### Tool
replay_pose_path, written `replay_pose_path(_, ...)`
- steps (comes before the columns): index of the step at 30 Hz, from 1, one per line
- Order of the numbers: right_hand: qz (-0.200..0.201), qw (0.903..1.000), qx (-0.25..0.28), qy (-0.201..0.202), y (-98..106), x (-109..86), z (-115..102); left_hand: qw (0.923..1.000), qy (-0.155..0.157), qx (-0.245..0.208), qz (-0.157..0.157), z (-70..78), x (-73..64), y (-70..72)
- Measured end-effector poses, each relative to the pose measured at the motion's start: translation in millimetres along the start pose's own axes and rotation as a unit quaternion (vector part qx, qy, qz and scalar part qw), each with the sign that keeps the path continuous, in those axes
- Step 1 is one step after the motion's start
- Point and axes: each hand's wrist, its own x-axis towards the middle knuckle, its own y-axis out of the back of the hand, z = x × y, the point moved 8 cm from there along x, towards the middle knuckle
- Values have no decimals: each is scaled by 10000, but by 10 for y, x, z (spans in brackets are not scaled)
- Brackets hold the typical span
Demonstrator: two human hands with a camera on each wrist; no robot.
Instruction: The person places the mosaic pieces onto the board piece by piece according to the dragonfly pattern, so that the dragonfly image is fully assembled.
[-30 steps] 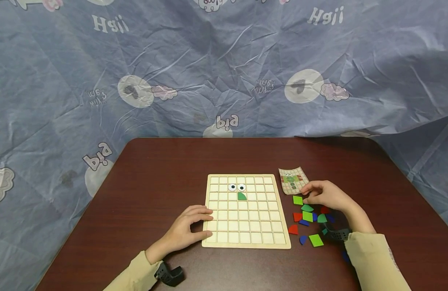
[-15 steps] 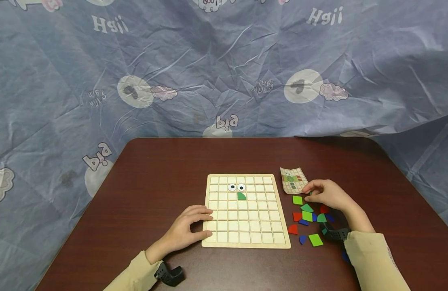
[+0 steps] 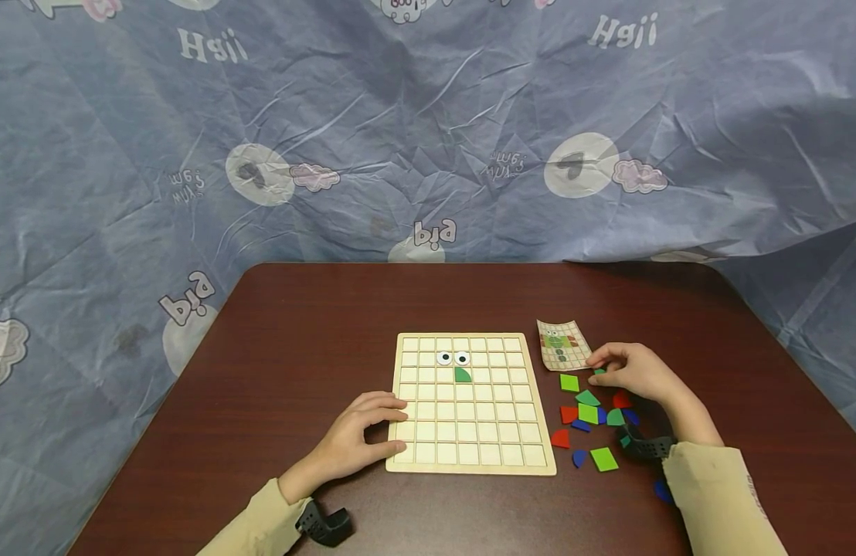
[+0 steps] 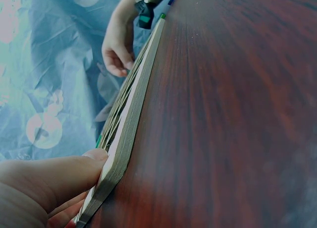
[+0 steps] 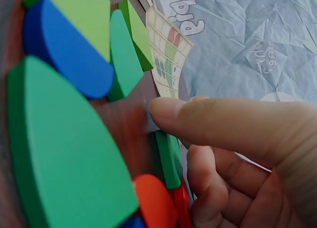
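My left hand rests at the left edge of a pale wooden grid board, its fingertips and thumb tip touching the rim. On the board sit two round eye pieces and a green quarter-circle piece just below them. To the right, my right hand pinches a small green piece between thumb and index finger, low over the table; the fingers hide most of it. The index fingertip is at the lower corner of a paper pattern card.
Loose pieces lie between the board and my right forearm: light green squares, red quarter-circles, blue half-circles and several green ones. A dark brown table carries everything. A blue printed cloth hangs behind it.
My right hand has shifted slightly right, with the green piece becoming visible between its fingers. The card's left side has shifted a little right. My left hand stays in place.
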Motion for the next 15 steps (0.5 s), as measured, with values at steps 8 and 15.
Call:
replay_pose_path(8, 72, 9995, -181, -255, 32, -13, 39, 10000, -7, -19, -8, 9, 5, 4)
replay_pose_path(15, 109, 9989, -162, -417, 34, -17, 63, 10000, -23, 28, -2, 0, 1, 2)
